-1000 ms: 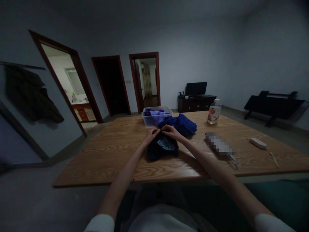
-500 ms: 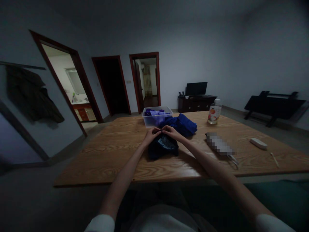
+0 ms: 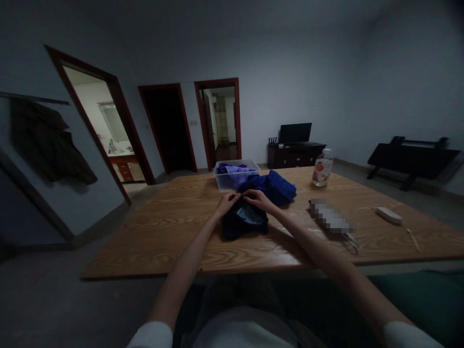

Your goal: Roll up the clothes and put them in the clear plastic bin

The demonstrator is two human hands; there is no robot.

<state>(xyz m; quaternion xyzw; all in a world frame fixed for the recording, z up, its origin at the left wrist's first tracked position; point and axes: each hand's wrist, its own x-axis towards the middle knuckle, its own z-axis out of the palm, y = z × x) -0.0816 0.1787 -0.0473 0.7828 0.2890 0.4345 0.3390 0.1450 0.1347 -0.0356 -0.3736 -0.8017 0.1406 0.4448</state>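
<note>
Pinching at the far edge of a dark cloth bundle (image 3: 235, 230), the left grip (image 3: 227, 202) and right grip (image 3: 257, 200) sit side by side, fingertips drawn close together; both look closed on the fabric, though the exact fold between them is too dark to make out. The bundle lies on the table (image 3: 155, 241), in front of the person and nearer than a blue cloth (image 3: 281, 187) and a clear plastic bin (image 3: 226, 182) with purple cloth (image 3: 237, 168) inside.

As for handling, the dark bundle looks light and soft, likely to sag or crumple rather than hold a shape, with little about it that could break. Its paler patch (image 3: 250, 216) has a faint sheen and may be slicker than the rest; whether it is a print or another layer, I cannot tell. An edge pinched between thumb and fingers at two spots seems the surest hold, since a single pinch would probably let the rest droop.

On lettering: the bottle (image 3: 322, 169) has a label with orange, fruit-like pictures, its words too small to read. A pixelated item (image 3: 329, 216) to the right shows nothing legible, and no brand can be read on the white case (image 3: 388, 215) beyond it
</note>
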